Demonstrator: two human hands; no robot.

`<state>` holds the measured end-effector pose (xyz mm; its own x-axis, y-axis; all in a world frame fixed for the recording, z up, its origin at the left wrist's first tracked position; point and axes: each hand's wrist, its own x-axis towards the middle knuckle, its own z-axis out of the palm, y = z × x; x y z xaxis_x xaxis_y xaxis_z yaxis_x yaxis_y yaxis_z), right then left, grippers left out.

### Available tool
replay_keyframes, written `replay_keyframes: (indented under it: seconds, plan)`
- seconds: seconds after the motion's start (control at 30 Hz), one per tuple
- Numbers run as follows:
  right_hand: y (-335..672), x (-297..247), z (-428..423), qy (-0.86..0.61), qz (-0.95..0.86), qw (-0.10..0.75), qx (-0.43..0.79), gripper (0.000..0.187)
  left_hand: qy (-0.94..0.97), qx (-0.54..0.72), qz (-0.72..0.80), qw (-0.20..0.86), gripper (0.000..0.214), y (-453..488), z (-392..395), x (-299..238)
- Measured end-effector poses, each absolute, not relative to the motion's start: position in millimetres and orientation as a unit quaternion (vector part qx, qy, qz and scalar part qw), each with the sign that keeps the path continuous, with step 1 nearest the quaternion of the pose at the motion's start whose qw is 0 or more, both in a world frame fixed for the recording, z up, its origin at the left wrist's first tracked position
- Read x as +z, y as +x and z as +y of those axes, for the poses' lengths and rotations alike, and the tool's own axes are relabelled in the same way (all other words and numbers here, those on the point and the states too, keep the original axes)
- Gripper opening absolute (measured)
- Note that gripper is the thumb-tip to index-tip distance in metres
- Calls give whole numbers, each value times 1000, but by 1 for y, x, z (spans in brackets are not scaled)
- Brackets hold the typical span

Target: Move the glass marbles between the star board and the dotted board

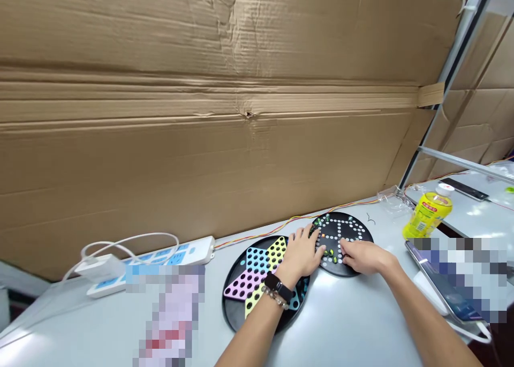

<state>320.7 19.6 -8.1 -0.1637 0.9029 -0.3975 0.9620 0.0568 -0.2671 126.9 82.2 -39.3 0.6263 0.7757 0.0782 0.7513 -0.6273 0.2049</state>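
Observation:
A round black board (347,229) with white dots lies on the table, and green and yellow glass marbles (331,253) sit on it. My right hand (366,256) is at this board's right front part, thumb and fingers pinched together. Whatever they might hold is hidden. My left hand (302,250) rests with fingers apart at the board's left edge, near more marbles and a small orange piece (323,235). Under my left wrist, which wears a black watch (278,286) and a bead bracelet, lies a Chinese checkers board (257,276) with a coloured star, partly hidden by the arm.
On the left stands a white power strip (201,250) with a plugged-in charger (101,268) and cable. At right are a yellow drink bottle (428,215) and a phone-like device (445,286) on a cable. A cardboard wall (225,163) closes off the back.

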Motion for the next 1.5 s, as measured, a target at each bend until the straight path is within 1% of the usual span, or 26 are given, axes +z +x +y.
replay_keyframes:
  seconds: [0.4,0.83,0.93,1.07,1.2,1.4,1.5]
  plan:
    - [323,-14,20,643,725,62,-239,14,914,67,393,70,42,133,90,-29]
    - [321,-14,20,645,722,64,-241,16,916,73,389,67,46,137,90,-32]
    - [322,-13,20,649,718,54,-245,15,915,74,390,74,42,138,91,-35]
    - [322,-14,22,642,724,40,-250,12,912,81,392,87,45,138,92,-38]
    - [324,-18,24,634,724,1,-271,15,910,91,390,105,46,137,93,-39]
    - [335,-22,27,624,682,-74,-375,14,906,111,384,137,46,133,96,-40]
    - [339,-21,28,592,655,-168,-439,20,904,127,380,151,44,131,99,-40]
